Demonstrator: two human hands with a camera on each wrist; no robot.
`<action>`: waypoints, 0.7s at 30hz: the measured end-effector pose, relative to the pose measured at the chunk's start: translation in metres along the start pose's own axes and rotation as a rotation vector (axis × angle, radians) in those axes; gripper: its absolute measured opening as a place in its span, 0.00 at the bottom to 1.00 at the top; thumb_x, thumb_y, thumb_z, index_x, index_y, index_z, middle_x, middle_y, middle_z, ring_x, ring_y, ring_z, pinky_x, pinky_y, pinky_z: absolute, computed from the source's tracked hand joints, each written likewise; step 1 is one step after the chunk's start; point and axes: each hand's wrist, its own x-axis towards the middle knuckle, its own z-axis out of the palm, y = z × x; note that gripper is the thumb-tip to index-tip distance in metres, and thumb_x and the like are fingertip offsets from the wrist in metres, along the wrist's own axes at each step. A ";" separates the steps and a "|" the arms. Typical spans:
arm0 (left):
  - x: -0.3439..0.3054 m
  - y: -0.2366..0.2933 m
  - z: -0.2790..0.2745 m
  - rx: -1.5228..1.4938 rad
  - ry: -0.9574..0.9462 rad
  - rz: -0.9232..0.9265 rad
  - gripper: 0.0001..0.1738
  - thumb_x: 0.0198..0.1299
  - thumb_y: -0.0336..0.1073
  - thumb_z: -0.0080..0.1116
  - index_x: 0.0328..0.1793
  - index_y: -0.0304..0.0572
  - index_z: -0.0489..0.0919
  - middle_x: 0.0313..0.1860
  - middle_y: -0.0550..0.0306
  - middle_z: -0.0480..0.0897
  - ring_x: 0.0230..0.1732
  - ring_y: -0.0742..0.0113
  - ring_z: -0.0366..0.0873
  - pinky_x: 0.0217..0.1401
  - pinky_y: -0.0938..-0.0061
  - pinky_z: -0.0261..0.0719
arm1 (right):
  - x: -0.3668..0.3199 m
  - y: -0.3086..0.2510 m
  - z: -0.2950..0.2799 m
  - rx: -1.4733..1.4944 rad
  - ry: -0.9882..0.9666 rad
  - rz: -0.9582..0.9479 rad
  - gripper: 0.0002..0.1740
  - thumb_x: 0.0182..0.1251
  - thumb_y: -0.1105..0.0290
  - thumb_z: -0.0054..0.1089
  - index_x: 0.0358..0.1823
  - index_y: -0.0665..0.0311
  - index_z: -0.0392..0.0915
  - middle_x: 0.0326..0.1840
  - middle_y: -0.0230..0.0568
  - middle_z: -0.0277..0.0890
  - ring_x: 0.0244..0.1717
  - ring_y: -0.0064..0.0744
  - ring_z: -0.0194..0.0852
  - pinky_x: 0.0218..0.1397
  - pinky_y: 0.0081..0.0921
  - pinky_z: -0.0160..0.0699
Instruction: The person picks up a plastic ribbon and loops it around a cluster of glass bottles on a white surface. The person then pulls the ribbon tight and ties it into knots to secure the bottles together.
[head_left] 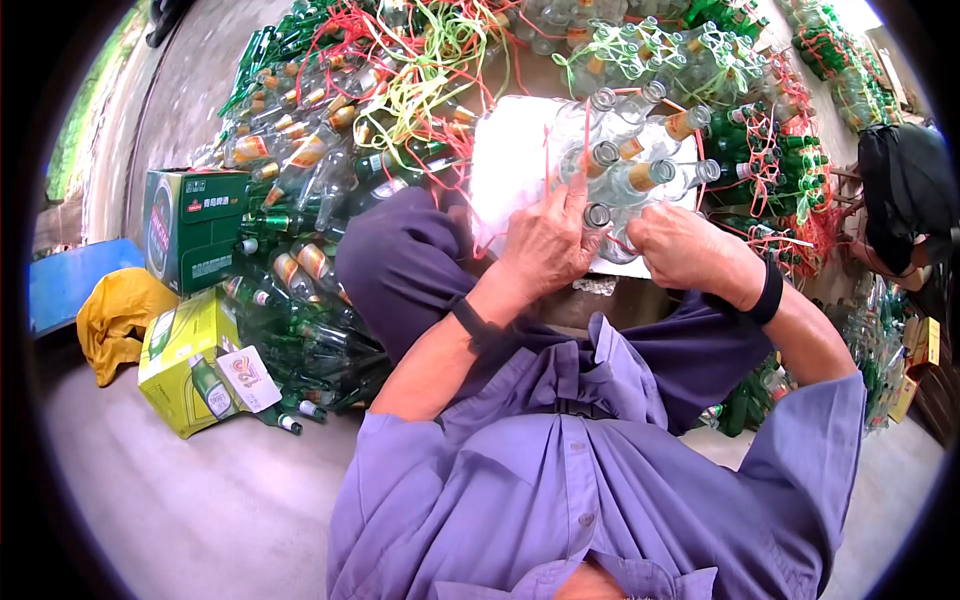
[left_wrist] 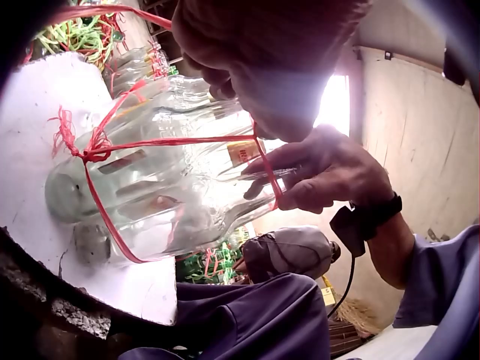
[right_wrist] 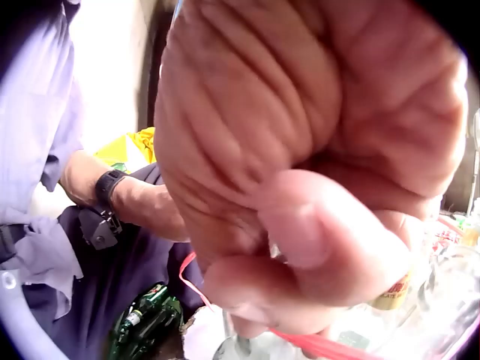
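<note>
Several clear glass bottles [head_left: 650, 176] stand bundled on a white-topped stool [head_left: 505, 150] between the person's knees. Red plastic twine [left_wrist: 176, 141] runs round the bottles, knotted on one side. The left hand [head_left: 548, 238] lies at the near necks, index finger stretched along the bundle and thumb by the front bottle's neck [head_left: 596, 214], as if gripping it. Opposite it, the right hand [head_left: 690, 248] is curled, its thumb [right_wrist: 300, 232] pressed to the index finger. In the right wrist view the red twine comes out under these fingers. The left hand's fingertips are partly hidden in the left wrist view.
Loose clear and green bottles [head_left: 310, 265] are heaped on the left under tangled red and yellow-green twine [head_left: 440, 60]. Tied bundles [head_left: 690, 60] stand behind and to the right. Boxes [head_left: 195, 228] and a yellow cloth [head_left: 120, 318] lie at left, a black bag [head_left: 905, 185] at far right.
</note>
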 end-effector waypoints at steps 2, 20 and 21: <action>-0.001 0.000 0.002 -0.009 -0.004 -0.003 0.41 0.63 0.51 0.60 0.73 0.25 0.63 0.47 0.35 0.81 0.36 0.44 0.83 0.36 0.59 0.82 | -0.002 -0.005 0.005 -0.031 -0.004 -0.004 0.05 0.44 0.77 0.57 0.24 0.71 0.79 0.25 0.57 0.79 0.33 0.57 0.82 0.39 0.44 0.82; 0.000 0.001 0.001 -0.049 0.025 0.009 0.42 0.63 0.50 0.61 0.74 0.26 0.62 0.49 0.34 0.81 0.37 0.42 0.83 0.35 0.58 0.82 | -0.010 0.027 -0.047 -0.156 0.344 0.304 0.18 0.59 0.60 0.68 0.38 0.68 0.75 0.25 0.52 0.76 0.32 0.58 0.78 0.34 0.49 0.71; 0.000 0.001 0.001 -0.052 0.037 0.016 0.42 0.63 0.50 0.61 0.74 0.26 0.62 0.49 0.34 0.81 0.37 0.42 0.83 0.36 0.58 0.82 | -0.005 0.031 -0.042 -0.157 0.346 0.306 0.18 0.59 0.60 0.68 0.38 0.68 0.75 0.25 0.52 0.76 0.32 0.58 0.78 0.34 0.49 0.71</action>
